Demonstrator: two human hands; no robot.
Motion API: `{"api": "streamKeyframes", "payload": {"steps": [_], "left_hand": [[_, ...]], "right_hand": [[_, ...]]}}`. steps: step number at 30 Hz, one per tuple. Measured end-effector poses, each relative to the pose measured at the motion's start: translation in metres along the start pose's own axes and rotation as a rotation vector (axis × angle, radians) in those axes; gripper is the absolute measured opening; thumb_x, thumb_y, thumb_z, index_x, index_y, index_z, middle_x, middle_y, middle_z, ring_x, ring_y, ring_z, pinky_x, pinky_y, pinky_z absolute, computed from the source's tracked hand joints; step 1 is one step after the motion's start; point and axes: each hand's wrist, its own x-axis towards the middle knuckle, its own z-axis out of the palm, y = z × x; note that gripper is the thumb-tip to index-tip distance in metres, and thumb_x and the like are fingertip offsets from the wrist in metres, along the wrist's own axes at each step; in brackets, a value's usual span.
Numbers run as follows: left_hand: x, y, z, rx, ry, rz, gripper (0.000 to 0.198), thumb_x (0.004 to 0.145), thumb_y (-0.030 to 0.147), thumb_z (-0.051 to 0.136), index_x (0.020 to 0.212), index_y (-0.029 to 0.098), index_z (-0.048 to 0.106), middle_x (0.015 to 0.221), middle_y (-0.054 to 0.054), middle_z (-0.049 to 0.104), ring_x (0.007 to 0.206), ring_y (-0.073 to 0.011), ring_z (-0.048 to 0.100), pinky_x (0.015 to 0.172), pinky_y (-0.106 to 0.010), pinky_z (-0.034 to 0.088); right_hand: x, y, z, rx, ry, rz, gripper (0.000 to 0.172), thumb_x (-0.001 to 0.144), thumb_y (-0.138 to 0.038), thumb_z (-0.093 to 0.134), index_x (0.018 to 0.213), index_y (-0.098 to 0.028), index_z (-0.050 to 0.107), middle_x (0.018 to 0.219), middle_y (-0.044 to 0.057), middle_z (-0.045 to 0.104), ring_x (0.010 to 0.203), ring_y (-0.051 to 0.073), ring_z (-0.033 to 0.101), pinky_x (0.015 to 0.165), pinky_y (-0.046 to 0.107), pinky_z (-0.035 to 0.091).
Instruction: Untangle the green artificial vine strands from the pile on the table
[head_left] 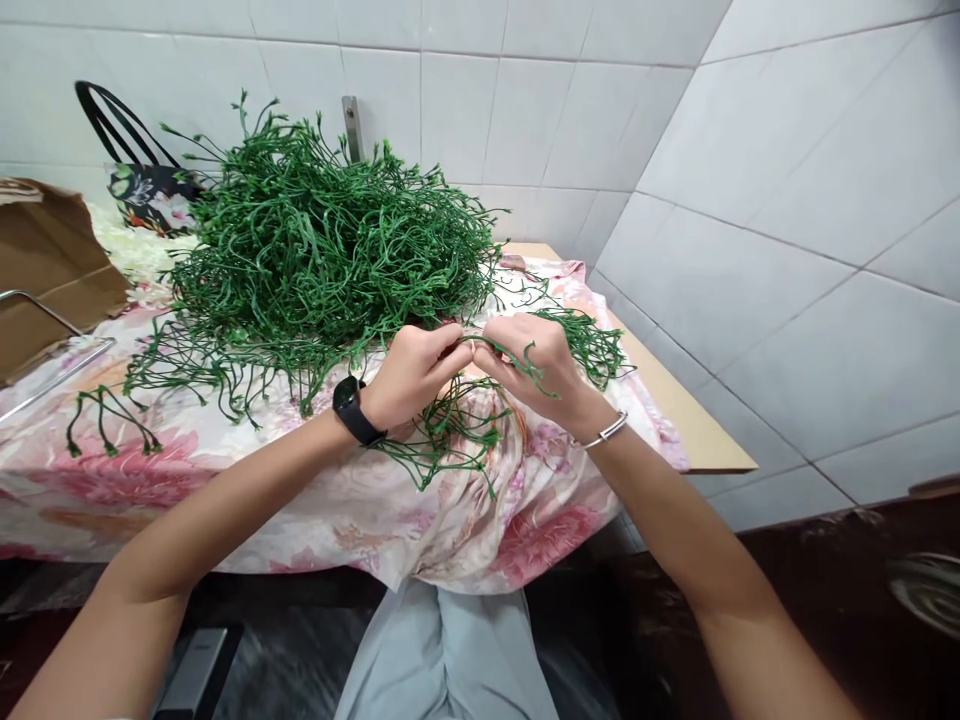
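Note:
My left hand (pixel 412 375), with a black watch on its wrist, and my right hand (pixel 544 365), with a bangle, meet fingertip to fingertip above the cloth. Both are closed in a pinch on a thin green artificial flower stem (pixel 531 370), whose forked end hangs over the back of my right hand. The fingers hide its middle. Behind them rises a big tangled pile of green stems (pixel 322 250). Beneath my hands lies a small loose bunch of stems (pixel 450 430), and another bunch (pixel 596 345) rests just past my right hand.
A floral cloth (pixel 135 475) covers the table, whose bare wooden edge (pixel 705 450) shows at right. At left are a brown cardboard box (pixel 56 260), a bent metal rod (pixel 60 378), pale artificial petals (pixel 142 250) and a flowered bag (pixel 154 195). Tiled walls (pixel 465 110) stand behind and right.

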Motion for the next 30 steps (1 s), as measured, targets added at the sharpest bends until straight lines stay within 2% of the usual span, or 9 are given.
{"api": "streamKeyframes", "payload": {"steps": [5,9,13,17,20,22,24,26,30], "left_hand": [[0.000,-0.004,-0.001,0.060,-0.019,0.016,0.026,0.086,0.021,0.044,0.063,0.017,0.034,0.057,0.004,0.035,0.054,-0.0074,0.033,0.053,-0.021,0.027],[-0.001,-0.006,-0.003,0.185,0.133,0.150,0.016,0.080,0.018,0.053,0.066,0.016,0.045,0.085,-0.005,0.048,0.085,-0.0157,0.043,0.074,-0.027,0.037],[0.000,-0.007,-0.005,0.142,0.216,0.114,0.018,0.073,0.018,0.060,0.064,0.016,0.046,0.086,-0.005,0.051,0.086,-0.0166,0.046,0.075,-0.029,0.040],[0.001,-0.009,-0.007,-0.125,0.097,0.040,0.022,0.075,0.017,0.060,0.094,0.016,0.051,0.093,-0.004,0.056,0.077,-0.0115,0.053,0.069,-0.024,0.045],[0.002,-0.008,-0.007,-0.144,0.018,0.121,0.033,0.080,0.012,0.052,0.113,0.018,0.050,0.120,-0.009,0.052,0.095,-0.0128,0.054,0.081,-0.025,0.045],[0.001,-0.007,-0.007,-0.125,-0.002,0.171,0.024,0.085,0.012,0.046,0.106,0.017,0.054,0.113,-0.008,0.057,0.095,-0.0125,0.055,0.081,-0.024,0.044],[0.001,-0.005,-0.005,-0.103,-0.020,0.142,0.016,0.087,0.016,0.045,0.098,0.015,0.057,0.086,-0.004,0.062,0.076,-0.0101,0.056,0.068,-0.021,0.042],[0.000,-0.005,-0.003,-0.035,-0.039,0.065,0.014,0.088,0.023,0.046,0.090,0.014,0.057,0.066,0.001,0.055,0.058,-0.0084,0.047,0.057,-0.020,0.036],[0.001,-0.006,-0.001,0.026,-0.108,-0.010,0.021,0.090,0.025,0.039,0.078,0.014,0.053,0.061,0.003,0.044,0.054,-0.0082,0.037,0.053,-0.021,0.028]], "right_hand": [[-0.002,0.003,0.005,-0.111,0.042,-0.019,0.026,0.089,-0.028,0.040,0.064,-0.020,0.039,0.058,-0.002,0.041,0.055,0.011,0.036,0.055,0.025,0.028],[-0.003,0.003,0.005,-0.032,0.019,-0.008,0.025,0.090,-0.028,0.039,0.066,-0.019,0.041,0.057,-0.003,0.040,0.054,0.010,0.037,0.055,0.024,0.029],[-0.003,0.002,0.004,0.039,0.041,-0.011,0.026,0.089,-0.028,0.042,0.065,-0.019,0.040,0.055,-0.004,0.037,0.051,0.008,0.035,0.053,0.023,0.028],[-0.004,0.002,0.005,0.063,0.043,-0.031,0.025,0.089,-0.026,0.043,0.066,-0.018,0.042,0.055,-0.004,0.038,0.049,0.007,0.036,0.051,0.022,0.028],[-0.005,0.004,0.005,0.062,0.053,-0.048,0.020,0.089,-0.024,0.044,0.071,-0.017,0.047,0.055,-0.004,0.042,0.049,0.007,0.038,0.050,0.022,0.029],[-0.006,0.005,0.004,0.045,0.058,-0.051,0.018,0.089,-0.025,0.043,0.074,-0.016,0.049,0.055,-0.004,0.044,0.049,0.007,0.039,0.050,0.022,0.030],[-0.006,0.007,0.004,-0.007,0.056,-0.054,0.020,0.090,-0.024,0.040,0.074,-0.016,0.049,0.055,-0.003,0.046,0.050,0.008,0.039,0.051,0.022,0.030],[-0.006,0.010,0.003,-0.093,0.054,-0.060,0.023,0.091,-0.025,0.038,0.074,-0.017,0.050,0.058,-0.001,0.049,0.051,0.009,0.040,0.052,0.023,0.030],[-0.005,0.014,0.002,-0.235,0.014,-0.091,0.023,0.091,-0.026,0.038,0.077,-0.015,0.053,0.062,0.001,0.054,0.055,0.011,0.044,0.055,0.025,0.030]]}}
